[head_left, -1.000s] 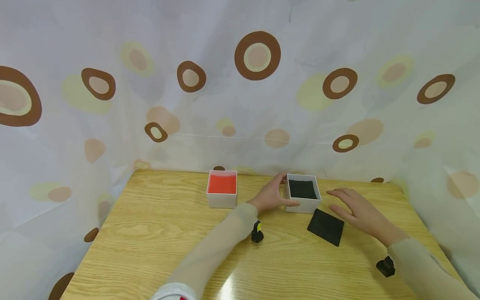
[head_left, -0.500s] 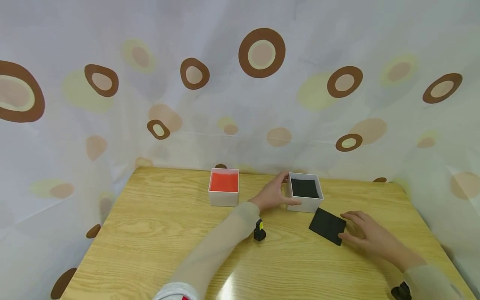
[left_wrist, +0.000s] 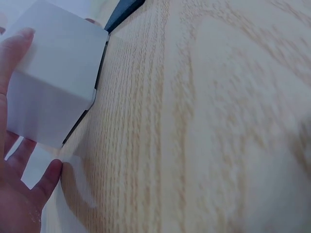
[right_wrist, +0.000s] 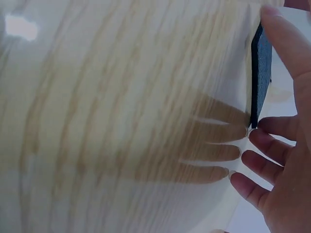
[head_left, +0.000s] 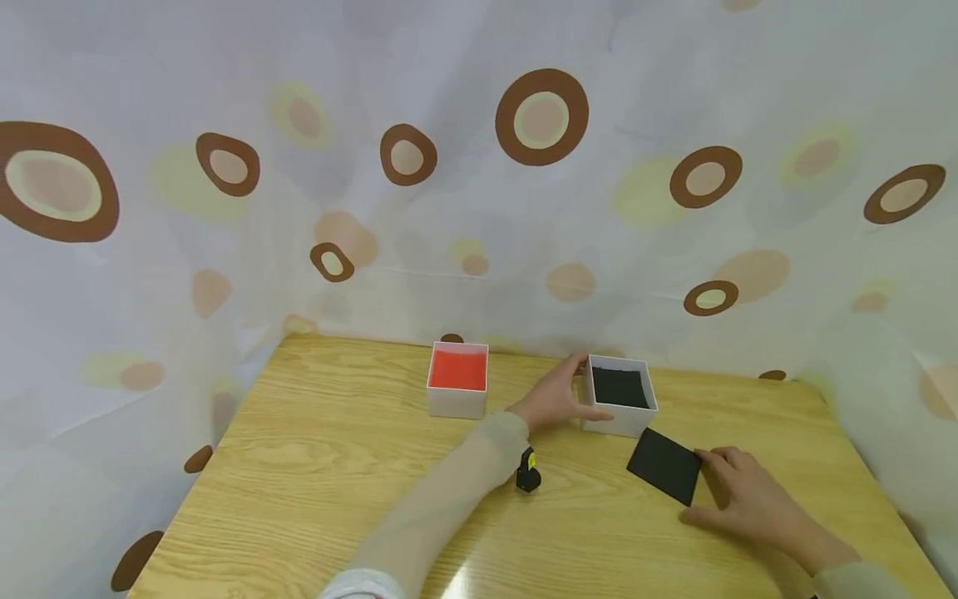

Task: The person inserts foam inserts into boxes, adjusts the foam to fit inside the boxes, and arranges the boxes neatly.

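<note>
My left hand grips the left side of a white open box with black lining or contents inside. In the left wrist view, the thumb lies on one face of the white box and the other fingers are along its side. A flat black square pad lies on the table just in front of that box. My right hand is at the pad's right edge, thumb near the front corner and forefinger at the far one. In the right wrist view the pad shows between thumb and fingertips, edge-on.
Another white box, with red inside, stands to the left near the back of the wooden table. A patterned curtain hangs behind and at both sides. A small black wrist device sits under my left wrist.
My right hand has come down and towards me from beside the box to the pad's right edge. The left hand stays on the box. The head view has shifted slightly.
</note>
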A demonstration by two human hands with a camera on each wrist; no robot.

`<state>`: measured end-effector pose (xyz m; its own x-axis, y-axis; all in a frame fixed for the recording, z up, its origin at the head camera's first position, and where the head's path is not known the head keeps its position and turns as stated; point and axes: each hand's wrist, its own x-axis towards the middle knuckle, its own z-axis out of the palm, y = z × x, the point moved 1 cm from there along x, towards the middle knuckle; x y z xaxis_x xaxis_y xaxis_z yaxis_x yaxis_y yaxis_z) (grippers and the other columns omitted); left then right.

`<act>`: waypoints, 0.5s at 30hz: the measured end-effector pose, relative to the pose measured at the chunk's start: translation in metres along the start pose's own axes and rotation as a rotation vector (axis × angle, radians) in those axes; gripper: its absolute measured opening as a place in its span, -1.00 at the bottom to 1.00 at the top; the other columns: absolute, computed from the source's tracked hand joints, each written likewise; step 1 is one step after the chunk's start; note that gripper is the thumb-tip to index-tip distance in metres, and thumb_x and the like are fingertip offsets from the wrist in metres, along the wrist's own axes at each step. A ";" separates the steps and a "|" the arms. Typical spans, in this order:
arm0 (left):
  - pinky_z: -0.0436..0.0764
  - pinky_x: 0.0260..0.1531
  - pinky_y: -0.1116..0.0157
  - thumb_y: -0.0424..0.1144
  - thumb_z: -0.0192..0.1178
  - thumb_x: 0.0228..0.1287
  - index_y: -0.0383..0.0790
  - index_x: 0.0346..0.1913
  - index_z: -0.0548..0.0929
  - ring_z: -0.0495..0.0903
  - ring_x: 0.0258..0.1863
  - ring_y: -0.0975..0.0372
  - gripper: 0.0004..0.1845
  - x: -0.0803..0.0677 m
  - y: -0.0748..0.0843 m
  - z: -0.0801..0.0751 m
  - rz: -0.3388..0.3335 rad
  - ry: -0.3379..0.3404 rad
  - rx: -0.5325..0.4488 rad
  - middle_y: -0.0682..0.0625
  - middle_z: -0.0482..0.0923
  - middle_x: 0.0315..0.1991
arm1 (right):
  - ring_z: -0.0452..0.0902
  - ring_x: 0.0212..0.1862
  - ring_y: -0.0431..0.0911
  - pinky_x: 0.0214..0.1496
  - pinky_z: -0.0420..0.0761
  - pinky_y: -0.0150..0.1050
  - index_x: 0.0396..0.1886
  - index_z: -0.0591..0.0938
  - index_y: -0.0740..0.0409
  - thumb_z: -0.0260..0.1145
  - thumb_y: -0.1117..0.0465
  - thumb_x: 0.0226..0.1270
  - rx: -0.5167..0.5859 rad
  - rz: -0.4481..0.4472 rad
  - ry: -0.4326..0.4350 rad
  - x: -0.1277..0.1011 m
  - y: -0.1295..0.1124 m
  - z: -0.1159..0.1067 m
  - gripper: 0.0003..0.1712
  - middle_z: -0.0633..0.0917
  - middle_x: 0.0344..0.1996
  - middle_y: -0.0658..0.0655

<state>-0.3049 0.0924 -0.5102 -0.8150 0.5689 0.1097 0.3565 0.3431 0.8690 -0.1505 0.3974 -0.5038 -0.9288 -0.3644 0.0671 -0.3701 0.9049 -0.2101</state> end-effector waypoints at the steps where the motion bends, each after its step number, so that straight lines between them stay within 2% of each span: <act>1: 0.41 0.41 0.26 0.07 0.65 0.03 0.06 0.50 0.28 0.41 0.42 0.24 0.01 0.000 0.001 0.001 -0.003 -0.004 0.001 0.15 0.39 0.40 | 0.57 0.02 0.27 0.02 0.61 0.25 0.30 0.52 0.46 0.66 -0.29 -0.05 -0.004 0.002 -0.006 0.000 0.000 0.000 0.14 0.59 0.04 0.34; 7: 0.40 0.41 0.28 0.07 0.64 0.04 0.09 0.53 0.24 0.41 0.42 0.26 0.04 0.000 0.001 0.003 -0.017 -0.011 0.004 0.16 0.37 0.42 | 0.56 0.03 0.28 0.03 0.60 0.26 0.32 0.50 0.45 0.64 -0.34 -0.06 -0.028 0.024 0.012 -0.001 0.000 0.004 0.18 0.57 0.07 0.37; 15: 0.41 0.41 0.24 0.10 0.64 0.03 0.02 0.60 0.20 0.41 0.42 0.25 0.13 0.001 -0.002 0.002 0.004 0.004 0.008 0.18 0.35 0.44 | 0.58 0.02 0.22 0.02 0.62 0.22 0.28 0.57 0.39 0.63 -0.36 -0.03 -0.036 0.005 0.050 0.008 -0.004 0.005 0.11 0.61 0.03 0.29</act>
<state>-0.3054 0.0934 -0.5123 -0.8154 0.5672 0.1157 0.3636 0.3464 0.8648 -0.1561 0.3895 -0.5076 -0.9299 -0.3495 0.1147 -0.3653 0.9141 -0.1758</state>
